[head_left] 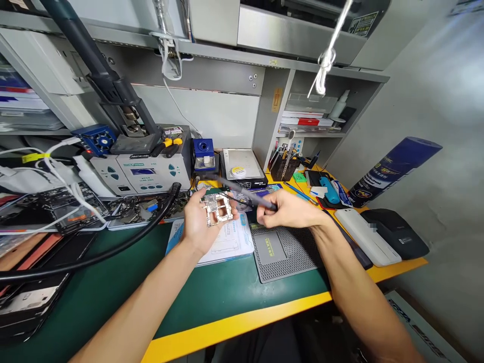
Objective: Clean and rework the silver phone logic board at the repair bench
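While my half-curled left hand [197, 222] holds a cut-out metal plate [212, 204] above the booklet [232, 244], my right hand [283, 209] is closed. It grips a blurred dark rod [251, 195], perhaps a soldering iron.

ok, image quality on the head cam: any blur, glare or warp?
Head view: dark rod in the right hand looks smeared, likely by motion; metal plate in the left hand fairly crisp. Head view: bright sheen on the right wall; spray can leans outward, likely lens stretch.
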Available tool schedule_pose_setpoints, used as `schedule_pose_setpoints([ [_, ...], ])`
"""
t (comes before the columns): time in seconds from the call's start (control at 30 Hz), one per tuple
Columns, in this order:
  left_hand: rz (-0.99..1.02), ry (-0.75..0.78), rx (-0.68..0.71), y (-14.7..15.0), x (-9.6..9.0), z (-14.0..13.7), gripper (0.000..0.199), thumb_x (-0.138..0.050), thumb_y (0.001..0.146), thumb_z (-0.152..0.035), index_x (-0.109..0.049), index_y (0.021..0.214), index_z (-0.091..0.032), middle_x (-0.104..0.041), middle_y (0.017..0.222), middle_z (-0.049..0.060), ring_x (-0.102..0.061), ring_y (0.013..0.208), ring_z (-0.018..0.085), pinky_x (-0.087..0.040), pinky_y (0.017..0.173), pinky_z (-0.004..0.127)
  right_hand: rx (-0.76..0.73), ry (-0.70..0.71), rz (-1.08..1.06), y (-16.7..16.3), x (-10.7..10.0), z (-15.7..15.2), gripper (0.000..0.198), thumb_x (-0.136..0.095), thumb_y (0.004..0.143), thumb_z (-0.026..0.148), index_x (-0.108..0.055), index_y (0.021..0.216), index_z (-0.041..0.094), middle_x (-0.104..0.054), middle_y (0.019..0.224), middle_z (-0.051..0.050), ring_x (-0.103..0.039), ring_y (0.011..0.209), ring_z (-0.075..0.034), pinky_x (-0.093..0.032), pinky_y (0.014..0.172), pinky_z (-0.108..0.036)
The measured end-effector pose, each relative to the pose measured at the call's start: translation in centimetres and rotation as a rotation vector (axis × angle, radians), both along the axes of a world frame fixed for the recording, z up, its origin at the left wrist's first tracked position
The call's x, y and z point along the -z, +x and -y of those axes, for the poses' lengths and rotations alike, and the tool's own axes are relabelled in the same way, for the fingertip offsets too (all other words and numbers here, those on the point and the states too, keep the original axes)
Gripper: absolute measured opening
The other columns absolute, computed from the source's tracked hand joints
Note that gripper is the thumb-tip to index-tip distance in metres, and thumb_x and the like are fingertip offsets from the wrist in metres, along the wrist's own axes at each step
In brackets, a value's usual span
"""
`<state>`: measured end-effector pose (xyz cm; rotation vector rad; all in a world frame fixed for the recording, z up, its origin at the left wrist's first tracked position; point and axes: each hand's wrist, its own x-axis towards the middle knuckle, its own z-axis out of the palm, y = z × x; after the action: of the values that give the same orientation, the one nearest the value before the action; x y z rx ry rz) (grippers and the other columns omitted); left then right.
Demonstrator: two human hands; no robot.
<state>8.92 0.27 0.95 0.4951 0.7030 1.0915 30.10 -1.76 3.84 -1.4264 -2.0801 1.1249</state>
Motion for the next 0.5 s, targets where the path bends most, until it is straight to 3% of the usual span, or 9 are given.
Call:
schedule_pose_setpoints([
  [0.13, 0.002, -0.019, 0.022, 0.4, -0.1, 0.0, 0.044, -0.044, 0.089, -0.039, -0.07, 0.084, -0.004, -0.072, 0.074, 0.019, -0.068, 0.061, 0.027, -0.058, 0.061, 0.043, 0.135, 0.068, -0.271, -2.3, -0.1, -0.2, 0.012, -0.056, 0.072, 0.028, -0.056, 0.067, 0.017, -0.038, 0.058, 0.008, -0.031, 0.051, -0.007, -0.03, 0.05, -0.022],
  [0.23, 0.013, -0.017, 0.013, 0.6, -0.1, 0.3, 0.04, -0.045, 0.089, -0.038, -0.069, 0.08, -0.008, -0.071, 0.072, 0.014, -0.068, 0.06, 0.025, -0.058, 0.061, 0.042, 0.172, 0.064, -0.381, -4.6, 0.7, -0.4, 0.013, -0.057, 0.072, 0.028, -0.054, 0.066, 0.017, -0.044, 0.058, 0.006, -0.034, 0.049, -0.006, -0.034, 0.049, -0.022],
  [0.37, 0.026, -0.001, -0.041, 0.8, 0.0, 0.6, 0.037, -0.045, 0.09, -0.038, -0.066, 0.075, -0.012, -0.07, 0.069, 0.01, -0.066, 0.056, 0.021, -0.057, 0.058, 0.037, 0.2, 0.084, -0.444, -6.3, 1.7, -0.7, 0.008, -0.056, 0.069, 0.024, -0.056, 0.067, 0.016, -0.052, 0.061, 0.004, -0.048, 0.055, -0.009, -0.044, 0.057, -0.023],
  [0.5, 0.045, 0.018, -0.108, 1.0, 0.3, 0.6, 0.035, -0.044, 0.091, -0.037, -0.063, 0.074, -0.014, -0.067, 0.065, 0.005, -0.064, 0.056, 0.018, -0.053, 0.054, 0.03, 0.211, 0.159, -0.423, -7.0, 2.4, -0.7, 0.011, -0.055, 0.072, 0.025, -0.06, 0.072, 0.016, -0.056, 0.066, 0.002, -0.051, 0.059, -0.011, -0.046, 0.061, -0.023],
])
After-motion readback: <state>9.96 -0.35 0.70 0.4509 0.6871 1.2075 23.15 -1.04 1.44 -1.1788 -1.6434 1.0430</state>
